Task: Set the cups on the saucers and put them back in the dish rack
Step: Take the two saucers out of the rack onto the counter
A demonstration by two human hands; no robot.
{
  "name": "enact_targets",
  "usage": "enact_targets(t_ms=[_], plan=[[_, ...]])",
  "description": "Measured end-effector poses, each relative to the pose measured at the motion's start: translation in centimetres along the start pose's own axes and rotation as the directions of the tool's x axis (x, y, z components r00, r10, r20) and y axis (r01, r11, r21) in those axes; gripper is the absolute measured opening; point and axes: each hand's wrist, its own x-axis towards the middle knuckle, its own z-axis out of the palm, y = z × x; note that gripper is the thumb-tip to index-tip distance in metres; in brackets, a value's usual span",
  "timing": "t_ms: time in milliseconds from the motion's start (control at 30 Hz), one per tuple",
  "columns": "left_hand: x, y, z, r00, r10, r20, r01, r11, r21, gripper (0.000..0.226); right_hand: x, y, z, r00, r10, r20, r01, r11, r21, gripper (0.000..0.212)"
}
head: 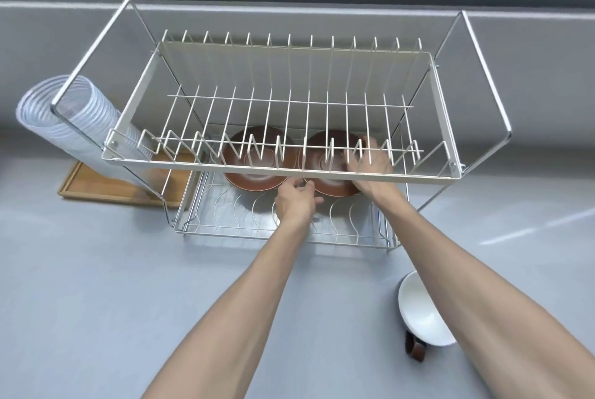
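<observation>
Two brown saucers lie side by side on the lower tier of the white wire dish rack (322,174), partly hidden by the upper tier. My left hand (296,202) has its fingers at the near left edge of the right saucer (325,162). My right hand (370,163) reaches under the upper tier and grips that saucer's right side. The left saucer (254,170) lies untouched. A cup (421,315), white inside with a brown handle, stands on the counter at the lower right, partly behind my right forearm.
A stack of clear plastic cups (64,108) lies on its side at the left, over a wooden tray (106,186). The rack's upper tier overhangs the lower one. The grey counter (128,286) stretches in front; a wall runs behind.
</observation>
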Motion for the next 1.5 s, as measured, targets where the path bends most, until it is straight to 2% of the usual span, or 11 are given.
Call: enact_targets(t_ms=[33,67,167,333,500,600,700,767,1100,1333,1500], plan=[[0.0,0.0,0.0,1.0,-0.013,-0.004,0.013,1.0,-0.016,0.032,-0.3,-0.2,0.1,0.999,-0.038,-0.021,0.038,0.999,0.0,0.046],[-0.2,-0.1,-0.1,1.0,-0.024,-0.007,0.023,0.999,-0.032,0.032,-0.3,-0.7,0.3,0.991,-0.103,-0.088,0.102,0.995,-0.016,0.053],[-0.9,-0.8,-0.4,1.0,-0.018,0.013,0.019,0.998,-0.054,0.035,-1.9,-2.5,0.7,0.944,-0.244,-0.22,0.214,0.965,-0.151,0.056],[-2.9,-1.9,-1.5,1.0,0.012,0.025,-0.009,0.995,-0.102,0.033,-3.7,-2.0,1.0,0.93,-0.257,-0.262,0.22,0.962,-0.163,0.059],[-5.7,-2.9,-3.4,0.999,0.033,0.037,-0.028,0.99,-0.137,0.018,-6.4,-0.5,1.6,0.935,-0.239,-0.262,0.201,0.966,-0.163,0.055],[-7.5,-3.7,-4.5,0.999,0.023,0.023,-0.017,0.98,-0.199,0.016,-8.4,0.5,1.9,0.927,-0.273,-0.258,0.246,0.96,-0.131,0.061],[-9.4,-4.8,-5.7,0.999,0.036,0.016,-0.031,0.972,-0.234,0.021,-10.4,1.6,2.2,0.925,-0.285,-0.252,0.257,0.956,-0.14,0.055],[-10.7,-5.7,-6.6,0.999,0.043,0.018,-0.037,0.97,-0.241,0.028,-12.0,2.3,2.5,0.927,-0.285,-0.243,0.259,0.957,-0.132,0.052],[-16.9,-11.7,-12.1,0.99,0.136,0.048,-0.124,0.972,-0.2,0.03,-20.7,8.9,5.5,0.948,-0.245,-0.204,0.249,0.968,-0.004,0.055],[-20.2,-15.7,-13.2,0.973,0.145,0.18,-0.126,0.986,-0.109,0.028,-25.3,14.9,7.2,0.96,-0.135,-0.244,0.163,0.982,0.1,0.054],[-21.9,-18.3,-12.1,0.957,0.099,0.273,-0.098,0.995,-0.019,0.029,-27.9,19.3,7.5,0.962,-0.028,-0.273,0.075,0.983,0.165,0.054]])
